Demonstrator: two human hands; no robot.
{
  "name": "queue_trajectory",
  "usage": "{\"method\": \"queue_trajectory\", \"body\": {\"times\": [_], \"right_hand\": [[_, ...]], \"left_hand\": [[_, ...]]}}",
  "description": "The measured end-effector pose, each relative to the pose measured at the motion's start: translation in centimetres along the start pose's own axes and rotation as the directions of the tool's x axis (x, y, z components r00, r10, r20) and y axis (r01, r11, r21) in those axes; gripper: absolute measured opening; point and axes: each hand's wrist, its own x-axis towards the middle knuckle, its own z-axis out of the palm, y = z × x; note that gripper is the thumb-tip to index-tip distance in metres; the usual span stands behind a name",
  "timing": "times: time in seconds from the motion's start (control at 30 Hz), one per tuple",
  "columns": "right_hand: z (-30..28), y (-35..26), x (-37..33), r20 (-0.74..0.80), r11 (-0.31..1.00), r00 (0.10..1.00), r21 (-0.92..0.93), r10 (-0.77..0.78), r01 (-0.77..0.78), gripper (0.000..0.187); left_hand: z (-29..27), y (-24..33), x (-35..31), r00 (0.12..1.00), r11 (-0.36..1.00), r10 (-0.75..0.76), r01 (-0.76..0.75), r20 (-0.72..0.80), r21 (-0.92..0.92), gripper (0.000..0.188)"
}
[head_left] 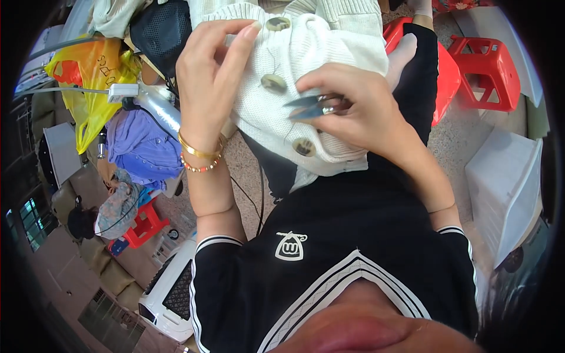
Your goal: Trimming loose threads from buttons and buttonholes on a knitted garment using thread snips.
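Observation:
A cream knitted cardigan (335, 50) lies bunched across my lap. Several mottled green-brown buttons run down it, among them a top button (278, 23), a middle button (273, 83) and a lower button (304, 147). Loose dark threads trail beside them. My left hand (206, 76) rests over the knit, its thumb and forefinger tips pinched together just left of the top button; whatever is between them is too small to make out. In my right hand (368, 109) is a pair of thread snips (306, 109), slightly blurred, blades pointing left between the middle and lower buttons.
A yellow plastic bag (88, 76), a white plug block (123, 92) on a cable and blue-purple clothing (144, 141) are at the left. Red stools (485, 73) and a pale plastic bin (500, 188) stand at the right. Another person (112, 209) sits at the far left.

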Motion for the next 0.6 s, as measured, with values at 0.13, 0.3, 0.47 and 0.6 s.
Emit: {"method": "queue_trajectory", "body": {"times": [0.13, 0.3, 0.47, 0.6], "right_hand": [[0.0, -0.8, 0.2, 0.061, 0.983, 0.986, -0.089, -0.154, 0.159, 0.021], [0.3, -0.5, -0.6, 0.119, 0.947, 0.949, -0.099, -0.293, 0.305, 0.023], [0.7, -0.3, -1.5, 0.293, 0.927, 0.880, 0.085, -0.374, 0.366, 0.028], [0.7, 0.5, -2.0, 0.331, 0.939, 0.880, 0.071, -0.340, 0.336, 0.029]], "left_hand": [[-0.1, -1.5, 1.8, 0.981, 0.999, -0.051, 0.048, 0.188, 0.022, 0.032], [-0.5, 0.2, 0.8, 0.976, 1.000, -0.029, 0.027, 0.217, 0.013, 0.035], [-1.5, 1.4, -0.8, 0.962, 0.995, 0.094, -0.100, 0.258, 0.012, 0.038], [-1.4, 1.4, -2.7, 0.967, 0.987, 0.159, -0.163, 0.197, 0.001, 0.040]]}}
